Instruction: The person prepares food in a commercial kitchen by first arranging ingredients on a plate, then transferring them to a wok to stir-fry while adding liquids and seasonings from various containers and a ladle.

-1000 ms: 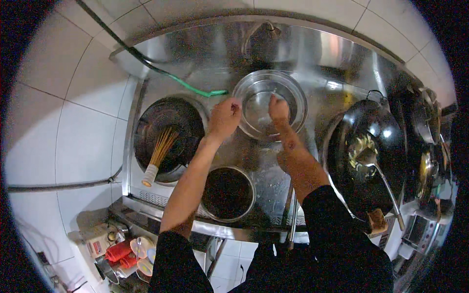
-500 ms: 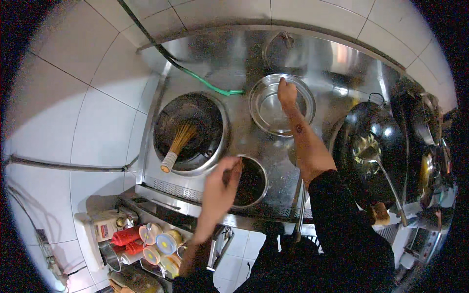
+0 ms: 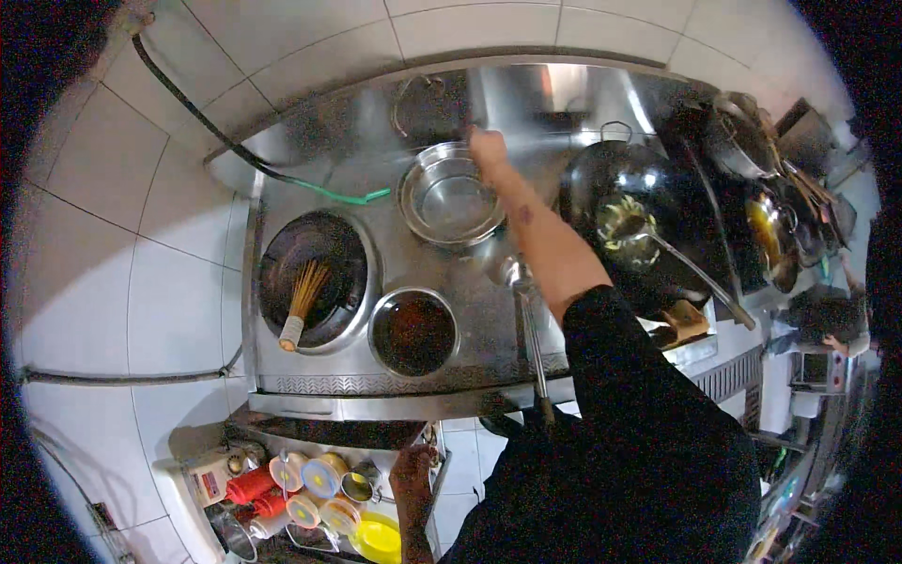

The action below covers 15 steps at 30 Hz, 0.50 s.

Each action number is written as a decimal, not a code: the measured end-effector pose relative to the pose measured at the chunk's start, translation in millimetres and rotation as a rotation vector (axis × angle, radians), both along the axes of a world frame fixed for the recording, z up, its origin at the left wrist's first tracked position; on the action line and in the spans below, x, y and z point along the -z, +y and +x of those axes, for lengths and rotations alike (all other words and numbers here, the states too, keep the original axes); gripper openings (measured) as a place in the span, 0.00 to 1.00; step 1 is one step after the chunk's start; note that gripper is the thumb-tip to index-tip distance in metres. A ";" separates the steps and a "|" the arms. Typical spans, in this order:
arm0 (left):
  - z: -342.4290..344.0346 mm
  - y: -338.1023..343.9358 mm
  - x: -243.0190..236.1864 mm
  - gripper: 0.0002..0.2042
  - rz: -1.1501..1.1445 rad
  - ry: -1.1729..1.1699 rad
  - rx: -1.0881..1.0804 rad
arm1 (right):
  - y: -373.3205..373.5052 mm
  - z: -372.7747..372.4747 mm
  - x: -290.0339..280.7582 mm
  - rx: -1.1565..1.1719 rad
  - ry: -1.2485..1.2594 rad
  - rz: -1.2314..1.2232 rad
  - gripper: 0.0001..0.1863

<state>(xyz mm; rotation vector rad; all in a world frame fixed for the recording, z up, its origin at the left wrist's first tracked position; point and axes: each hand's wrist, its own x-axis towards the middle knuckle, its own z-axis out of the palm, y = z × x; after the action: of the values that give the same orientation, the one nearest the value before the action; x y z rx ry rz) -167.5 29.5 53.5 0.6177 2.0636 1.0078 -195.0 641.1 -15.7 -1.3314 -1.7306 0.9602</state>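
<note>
Your left hand (image 3: 413, 468) has dropped from the round pot (image 3: 457, 336) to near the lidded containers (image 3: 322, 475), leaving only your right hand (image 3: 486, 150) by the steel basin (image 3: 443, 204) on the counter (image 3: 484, 315), though I can't tell whether either hand grips anything

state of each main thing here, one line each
right hand: curled near steel basin, grip unclear
left hand: grip unclear
steel basin: upright, uncovered
right wok: uncovered, pale food and ladle inside
left wok: uncovered, brush lying partly inside
round pot: uncovered, dark contents
hose: no flow visible at green end
</note>
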 end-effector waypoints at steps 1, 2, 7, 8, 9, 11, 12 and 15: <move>3.4 -13.2 9.6 0.08 0.004 -0.004 -0.003 | -0.2 21.6 -6.9 -0.073 0.010 -0.072 0.26; 3.9 -24.9 19.6 0.08 -0.003 0.075 0.023 | 0.5 47.1 -14.9 -0.136 0.017 -0.143 0.26; 6.9 -51.8 40.8 0.10 0.097 0.396 0.214 | 26.1 233.7 -8.5 -0.198 -0.541 0.255 0.27; 10.0 -61.7 43.1 0.11 0.103 0.436 0.203 | 5.9 238.9 -13.4 -0.225 -0.657 0.218 0.27; 14.5 -66.8 44.3 0.11 0.108 0.428 0.155 | -13.3 252.4 -25.4 -0.240 -0.777 0.190 0.27; 11.6 -65.5 43.3 0.10 0.153 0.438 0.195 | 29.6 312.5 -21.8 -0.332 -1.120 0.056 0.20; 13.7 -71.1 41.4 0.10 0.130 0.459 0.181 | 13.2 293.7 -32.7 -0.259 -1.134 0.011 0.22; 19.9 -82.5 42.8 0.09 0.147 0.376 0.114 | -8.0 252.6 -63.2 -0.053 -1.141 0.402 0.15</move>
<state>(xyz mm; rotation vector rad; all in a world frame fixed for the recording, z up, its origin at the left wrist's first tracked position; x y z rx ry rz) -147.6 -53.0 10.7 1.0572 2.2553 1.0436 57.6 633.1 47.5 -1.6656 -2.5765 -0.2733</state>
